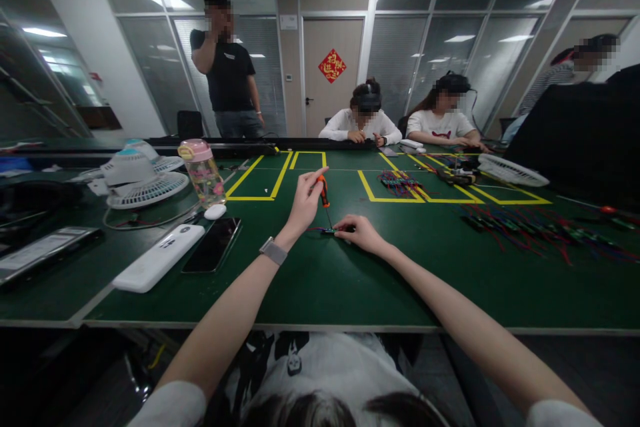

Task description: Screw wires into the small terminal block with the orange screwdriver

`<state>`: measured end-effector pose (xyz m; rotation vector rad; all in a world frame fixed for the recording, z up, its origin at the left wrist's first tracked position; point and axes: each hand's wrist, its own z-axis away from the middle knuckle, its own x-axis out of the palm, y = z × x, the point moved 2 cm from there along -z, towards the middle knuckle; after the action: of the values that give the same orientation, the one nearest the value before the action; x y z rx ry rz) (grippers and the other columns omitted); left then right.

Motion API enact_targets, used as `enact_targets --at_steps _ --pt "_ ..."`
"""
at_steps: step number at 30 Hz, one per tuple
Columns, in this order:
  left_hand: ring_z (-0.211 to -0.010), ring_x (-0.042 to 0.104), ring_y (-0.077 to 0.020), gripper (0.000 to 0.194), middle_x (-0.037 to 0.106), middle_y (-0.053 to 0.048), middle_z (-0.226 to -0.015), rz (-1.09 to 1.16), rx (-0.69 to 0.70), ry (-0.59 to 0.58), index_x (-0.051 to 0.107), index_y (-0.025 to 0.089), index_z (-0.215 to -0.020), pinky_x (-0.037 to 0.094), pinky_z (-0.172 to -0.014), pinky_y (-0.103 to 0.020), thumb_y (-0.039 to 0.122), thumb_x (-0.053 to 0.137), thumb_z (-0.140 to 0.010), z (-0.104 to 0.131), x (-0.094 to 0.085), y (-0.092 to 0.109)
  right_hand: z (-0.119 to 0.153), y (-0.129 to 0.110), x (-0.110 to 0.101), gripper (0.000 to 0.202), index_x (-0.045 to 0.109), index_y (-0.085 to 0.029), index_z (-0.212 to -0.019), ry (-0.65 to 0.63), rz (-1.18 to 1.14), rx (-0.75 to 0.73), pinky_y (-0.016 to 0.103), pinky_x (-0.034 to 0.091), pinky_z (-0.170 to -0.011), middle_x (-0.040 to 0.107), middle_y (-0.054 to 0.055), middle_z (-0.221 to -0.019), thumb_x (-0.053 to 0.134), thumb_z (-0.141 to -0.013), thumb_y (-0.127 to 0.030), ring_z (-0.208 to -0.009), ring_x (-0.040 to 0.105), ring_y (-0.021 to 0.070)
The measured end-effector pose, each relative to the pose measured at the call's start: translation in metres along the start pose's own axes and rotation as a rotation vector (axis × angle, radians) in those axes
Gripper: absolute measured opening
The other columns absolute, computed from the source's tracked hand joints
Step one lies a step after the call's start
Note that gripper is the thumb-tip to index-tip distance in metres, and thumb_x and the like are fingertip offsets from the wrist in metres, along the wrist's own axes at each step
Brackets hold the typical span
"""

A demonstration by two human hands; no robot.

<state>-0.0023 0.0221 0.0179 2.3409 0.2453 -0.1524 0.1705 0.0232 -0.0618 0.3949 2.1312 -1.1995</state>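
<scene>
My left hand is closed around the orange and black handle of a screwdriver, its index finger stretched along the top. The thin shaft points down, its tip at a small green circuit board with red and blue wires on the table. My right hand pinches the board's right edge between thumb and fingertips, resting low on the green surface. Whether the tip sits in a screw is too small to tell.
On the left lie a black phone, a white power bank, a drink bottle and a white fan. Wired boards lie in a row at right, and a wire bundle ahead. People sit and stand across the table.
</scene>
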Motion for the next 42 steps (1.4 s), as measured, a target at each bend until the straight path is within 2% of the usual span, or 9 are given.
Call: enact_targets --at_steps 3,6,13,20,24,28,32,36,42 --pt "-0.114 0.055 -0.0173 0.037 0.055 -0.006 -0.128 0.136 -0.017 -0.09 0.056 0.024 -0.124 0.045 -0.097 -0.033 0.014 0.043 -0.09 -0.0012 0.0037 0.0013 0.0002 -0.0003 0.0003 0.017 0.074 -0.015 -0.088 0.001 -0.003 -0.001 0.026 0.045 -0.067 0.065 0.005 -0.078 0.067 -0.075 -0.024 -0.068 0.059 0.0136" --pt "-0.104 0.062 -0.0176 0.036 0.062 -0.008 -0.12 0.24 -0.05 -0.111 0.055 0.02 -0.123 0.048 -0.094 -0.034 0.016 0.047 -0.088 -0.0019 0.0042 0.0027 0.0004 -0.0008 0.0003 0.018 0.074 -0.014 -0.088 -0.001 -0.005 0.004 0.026 0.045 -0.067 0.065 0.005 -0.077 0.068 -0.075 -0.023 -0.069 0.059 0.0138" --pt "-0.081 0.06 -0.0127 0.02 0.06 -0.002 -0.093 -0.003 0.005 0.042 0.067 0.022 -0.098 0.051 -0.076 -0.025 0.021 0.065 -0.079 -0.0001 -0.0014 0.0018 0.0004 -0.0008 0.0001 0.017 0.074 -0.015 -0.088 -0.003 0.0 0.0 0.026 0.045 -0.068 0.065 0.005 -0.079 0.067 -0.075 -0.024 -0.071 0.059 0.014" --pt "-0.112 0.056 -0.017 0.031 0.058 -0.006 -0.122 0.113 -0.015 -0.025 0.061 0.023 -0.115 0.044 -0.097 -0.031 0.017 0.043 -0.091 -0.0008 0.0017 0.0026 0.0003 0.0011 0.0007 0.017 0.074 -0.015 -0.088 -0.004 -0.007 -0.013 0.026 0.045 -0.068 0.065 0.005 -0.079 0.067 -0.076 -0.025 -0.07 0.059 0.014" --pt "-0.097 0.065 -0.0168 0.031 0.064 -0.008 -0.116 0.254 -0.071 -0.055 0.058 0.019 -0.118 0.049 -0.09 -0.033 0.019 0.047 -0.089 -0.0016 0.0024 0.0032 0.0003 0.0006 0.0007 0.018 0.074 -0.015 -0.088 -0.001 -0.018 -0.003 0.026 0.045 -0.068 0.065 0.005 -0.079 0.067 -0.075 -0.025 -0.07 0.059 0.0139" --pt "-0.082 0.064 -0.0137 0.023 0.066 -0.005 -0.096 0.149 -0.048 -0.007 0.065 0.018 -0.104 0.051 -0.077 -0.026 0.023 0.059 -0.082 -0.0003 0.0007 0.0041 0.0003 -0.0004 0.0004 0.018 0.074 -0.014 -0.088 -0.004 -0.01 0.003 0.026 0.046 -0.068 0.066 0.005 -0.079 0.068 -0.075 -0.024 -0.07 0.059 0.0139" --pt "-0.087 0.06 -0.0138 0.023 0.061 -0.005 -0.1 0.022 -0.024 0.024 0.067 0.021 -0.106 0.05 -0.078 -0.025 0.026 0.057 -0.086 0.0006 0.0003 0.0041 0.0003 0.0007 0.0001 0.018 0.074 -0.015 -0.088 -0.002 -0.01 -0.004 0.026 0.046 -0.068 0.066 0.005 -0.079 0.067 -0.075 -0.025 -0.07 0.06 0.014" --pt "-0.103 0.059 -0.0157 0.032 0.061 -0.007 -0.116 0.12 -0.038 -0.054 0.06 0.022 -0.12 0.047 -0.093 -0.031 0.022 0.044 -0.092 -0.0005 0.0032 0.0045 0.0003 0.0028 0.0004 0.018 0.074 -0.016 -0.088 -0.002 -0.013 -0.006 0.027 0.046 -0.068 0.065 0.005 -0.079 0.068 -0.075 -0.026 -0.07 0.06 0.0141" --pt "-0.085 0.066 -0.0157 0.032 0.065 -0.006 -0.105 0.24 -0.085 -0.06 0.06 0.018 -0.117 0.054 -0.081 -0.03 0.027 0.055 -0.087 0.0007 0.0043 0.0039 0.0005 0.0019 0.0003 0.018 0.074 -0.015 -0.088 0.006 -0.011 0.001 0.026 0.046 -0.068 0.066 0.005 -0.079 0.068 -0.075 -0.025 -0.07 0.06 0.014"
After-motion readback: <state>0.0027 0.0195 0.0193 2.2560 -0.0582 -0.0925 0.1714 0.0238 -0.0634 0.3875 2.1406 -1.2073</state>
